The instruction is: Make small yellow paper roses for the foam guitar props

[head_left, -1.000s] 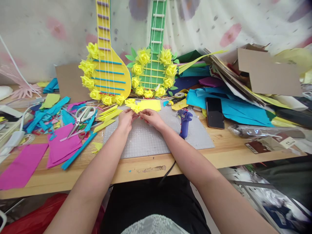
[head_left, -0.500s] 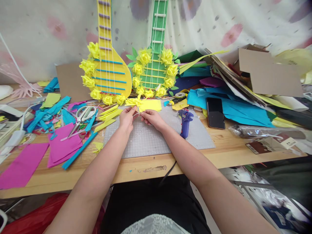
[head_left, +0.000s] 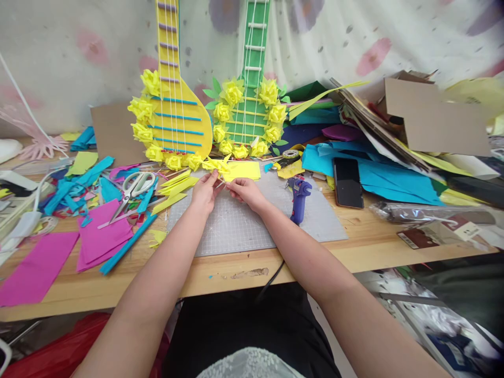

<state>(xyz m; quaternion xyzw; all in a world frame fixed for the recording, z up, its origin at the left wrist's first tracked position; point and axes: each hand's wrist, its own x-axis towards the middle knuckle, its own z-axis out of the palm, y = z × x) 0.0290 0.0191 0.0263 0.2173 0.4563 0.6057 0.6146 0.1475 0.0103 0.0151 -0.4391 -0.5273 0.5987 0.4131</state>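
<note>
Above the grey cutting mat (head_left: 232,231), my left hand (head_left: 203,193) and my right hand (head_left: 247,192) are close together. A yellow paper flower (head_left: 217,166) shows just beyond my left fingertips, which are closed at its base. Between the hands runs a thin pale stick (head_left: 221,184), its near end pinched by my right thumb and fingers. How the stick joins the flower is hidden by my fingers. A flat yellow paper sheet (head_left: 244,170) lies behind my right hand.
A purple glue gun (head_left: 300,199) stands right of my hands, its cord running off the front edge. Scissors (head_left: 136,189), yellow strips (head_left: 173,194) and magenta sheets (head_left: 106,231) lie left. Yellow (head_left: 185,113) and green (head_left: 252,110) paper instruments lean behind. A phone (head_left: 348,182) lies right.
The yellow flower has turned slightly at my left fingertips, and the stick's angle has shifted a little. Both hands stay almost in the same place.
</note>
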